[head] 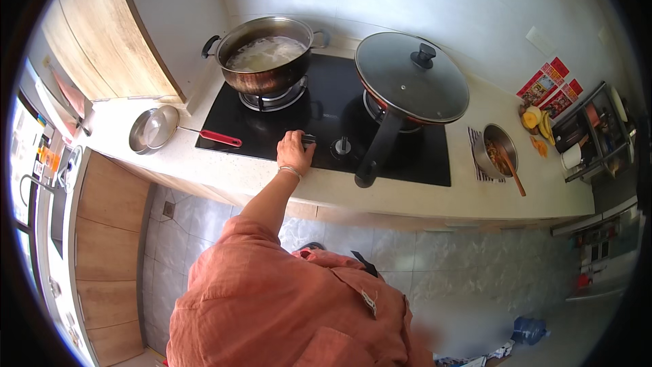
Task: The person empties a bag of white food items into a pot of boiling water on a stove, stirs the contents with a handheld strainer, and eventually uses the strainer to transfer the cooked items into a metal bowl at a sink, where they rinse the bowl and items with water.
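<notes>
My left hand [295,153], with a bracelet at the wrist, grips the left control knob [308,138] of the black glass gas hob [326,117]. Behind it a two-handled metal pot [265,74] holds cloudy, whitish liquid and stands over the left burner. At the right burner is a long-handled frying pan [379,150] under a glass lid [407,81] with a black knob. The right control knob [342,146] sits between my hand and the pan's handle. A red-handled strainer [220,138] rests partly on the hob's left edge. My right hand is out of view.
A metal bowl [137,132] lies under the strainer's mesh. To the right, a metal pot [495,152] with food and a wooden spoon [511,171] stands on a striped cloth [473,137]. Bananas [546,127] and a black rack [591,132] are farther right. The counter's front edge runs before me.
</notes>
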